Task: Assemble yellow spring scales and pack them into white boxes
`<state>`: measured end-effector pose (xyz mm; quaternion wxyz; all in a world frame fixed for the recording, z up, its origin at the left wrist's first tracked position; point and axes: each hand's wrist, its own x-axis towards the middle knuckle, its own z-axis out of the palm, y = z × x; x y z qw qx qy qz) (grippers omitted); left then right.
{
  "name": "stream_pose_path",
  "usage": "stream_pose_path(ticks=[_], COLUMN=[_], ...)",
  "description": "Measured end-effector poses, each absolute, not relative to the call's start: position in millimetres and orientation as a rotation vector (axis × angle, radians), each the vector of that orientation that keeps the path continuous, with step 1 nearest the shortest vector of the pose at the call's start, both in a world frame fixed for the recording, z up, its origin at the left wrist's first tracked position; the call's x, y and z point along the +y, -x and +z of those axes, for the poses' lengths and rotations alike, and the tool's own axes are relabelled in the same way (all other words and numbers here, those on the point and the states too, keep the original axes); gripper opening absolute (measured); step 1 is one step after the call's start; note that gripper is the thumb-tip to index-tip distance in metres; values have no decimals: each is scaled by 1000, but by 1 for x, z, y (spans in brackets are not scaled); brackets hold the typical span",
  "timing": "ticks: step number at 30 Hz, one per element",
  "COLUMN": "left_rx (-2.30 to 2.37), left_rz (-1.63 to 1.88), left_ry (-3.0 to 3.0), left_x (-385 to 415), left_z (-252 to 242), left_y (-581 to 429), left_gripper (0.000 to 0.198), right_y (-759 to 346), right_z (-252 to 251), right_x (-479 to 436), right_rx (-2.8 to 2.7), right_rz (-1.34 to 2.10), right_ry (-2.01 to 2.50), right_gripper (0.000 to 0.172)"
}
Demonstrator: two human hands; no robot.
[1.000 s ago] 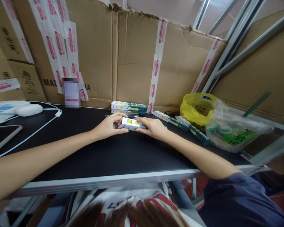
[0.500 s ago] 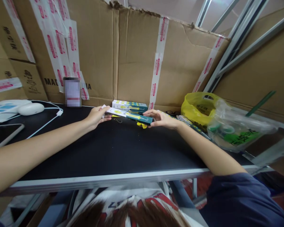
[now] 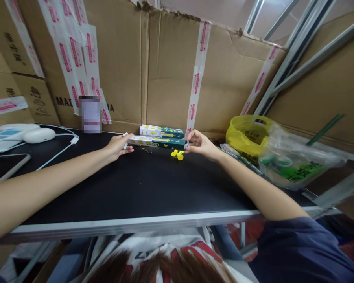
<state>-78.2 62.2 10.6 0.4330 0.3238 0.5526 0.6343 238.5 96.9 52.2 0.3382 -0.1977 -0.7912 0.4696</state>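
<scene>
A long, slim white and dark-green box (image 3: 156, 142) with yellow print lies level between my hands at the back of the black table. My left hand (image 3: 118, 146) grips its white end, where a flap sticks out. At the green end, the thumb and fingers of my right hand (image 3: 201, 146) pinch the box. Just behind it is a similar box (image 3: 162, 131), against the cardboard. Small yellow plastic pieces (image 3: 177, 154) lie on the table below the right end. A small metal hook (image 3: 147, 150) lies below the left part.
A yellow plastic bag (image 3: 247, 135) and a clear bag (image 3: 301, 161) stand at the right, beside more green packaging (image 3: 243, 160). White devices with cables (image 3: 38, 134) occupy the left. A phone (image 3: 90, 114) leans on the cardboard wall (image 3: 171, 70) behind.
The box has swung from a slant to nearly level and turned, so its lettered side faces me. My right hand has shifted up slightly to its end.
</scene>
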Motion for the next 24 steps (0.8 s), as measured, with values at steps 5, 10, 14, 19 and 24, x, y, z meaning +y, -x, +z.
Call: stream_pose_path(ticks=[5, 10, 14, 19, 24], left_rx=[1384, 1393, 1388, 1367, 1351], left_rz=[1589, 1607, 1608, 1622, 1642], left_ry=[-802, -774, -748, -727, -706], left_x=[60, 58, 56, 55, 53], left_z=[10, 10, 9, 9, 10], left_y=[79, 80, 77, 73, 71], left_gripper=[9, 7, 8, 9, 10], right_y=[-239, -238, -232, -227, -229], right_z=[49, 44, 37, 30, 29], right_x=[97, 92, 86, 82, 85], right_rx=[-2230, -2405, -2327, -2285, -2320], right_rz=[806, 189, -305, -518, -383], right_ry=[569, 725, 938, 1082, 963], right_gripper=[35, 17, 17, 22, 22])
